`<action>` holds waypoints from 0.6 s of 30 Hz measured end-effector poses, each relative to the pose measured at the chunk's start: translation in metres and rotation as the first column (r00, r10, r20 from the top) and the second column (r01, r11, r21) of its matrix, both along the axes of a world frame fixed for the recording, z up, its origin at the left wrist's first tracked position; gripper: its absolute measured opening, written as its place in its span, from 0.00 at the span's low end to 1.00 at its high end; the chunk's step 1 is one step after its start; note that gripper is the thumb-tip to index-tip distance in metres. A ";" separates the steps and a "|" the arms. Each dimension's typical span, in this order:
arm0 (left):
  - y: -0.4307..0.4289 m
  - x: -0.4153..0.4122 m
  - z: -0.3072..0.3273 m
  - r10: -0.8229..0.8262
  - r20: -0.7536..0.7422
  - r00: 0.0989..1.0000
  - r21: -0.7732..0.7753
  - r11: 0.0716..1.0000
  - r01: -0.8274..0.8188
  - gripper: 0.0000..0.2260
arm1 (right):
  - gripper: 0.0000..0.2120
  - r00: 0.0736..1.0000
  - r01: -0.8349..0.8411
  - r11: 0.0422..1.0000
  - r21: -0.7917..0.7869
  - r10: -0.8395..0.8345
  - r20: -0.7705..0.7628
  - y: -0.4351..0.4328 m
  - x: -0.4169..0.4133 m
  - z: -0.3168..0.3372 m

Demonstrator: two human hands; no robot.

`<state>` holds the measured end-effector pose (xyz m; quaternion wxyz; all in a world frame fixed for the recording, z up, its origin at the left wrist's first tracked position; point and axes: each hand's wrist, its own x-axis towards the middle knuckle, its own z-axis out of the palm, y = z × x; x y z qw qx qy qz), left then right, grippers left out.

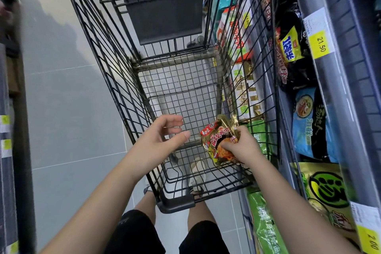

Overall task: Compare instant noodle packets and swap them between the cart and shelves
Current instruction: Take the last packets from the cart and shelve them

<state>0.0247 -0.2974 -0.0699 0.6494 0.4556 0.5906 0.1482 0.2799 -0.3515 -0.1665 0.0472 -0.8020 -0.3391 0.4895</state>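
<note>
The right hand [240, 146] grips a noodle packet [218, 142] at the cart's [115, 80] near right corner. The left hand [162, 136] hovers wide, holding nothing. The swap looks barely begun.

The wire cart [175, 64] stands on the grey tiled floor [61, 88], just beside the shelves [329, 88]. The shelves carry noodle packs [309, 121]; yellow price tags [320, 44] sit on their front edges.

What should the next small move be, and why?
Probably bring the open left hand across to the noodle packet: the right hand pinches it within the cart, and the left hovers close, holding nothing.
</note>
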 end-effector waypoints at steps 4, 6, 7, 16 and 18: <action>-0.002 0.001 -0.006 0.009 -0.010 1.000 -0.018 1.000 -0.010 0.14 | 0.28 0.992 0.095 0.992 0.082 -0.088 -0.086 -0.004 0.005 0.048; -0.005 0.001 -0.010 0.021 -0.028 0.999 -0.045 0.999 -0.022 0.13 | 0.25 0.987 0.129 0.984 0.127 -0.115 -0.108 -0.011 0.008 0.080; -0.006 0.002 -0.014 0.021 -0.048 0.999 -0.063 0.998 -0.024 0.12 | 0.24 0.984 0.151 0.978 0.145 -0.135 -0.116 -0.016 0.008 0.097; -0.013 0.056 -0.062 -0.044 -0.085 0.995 -0.238 0.971 0.022 0.14 | 0.34 0.900 0.400 0.894 0.203 -0.341 -0.272 -0.057 0.031 0.177; -0.017 0.069 -0.082 -0.075 -0.100 0.992 -0.267 0.963 0.046 0.15 | 0.31 0.879 0.442 0.876 0.190 -0.381 -0.287 -0.060 0.036 0.182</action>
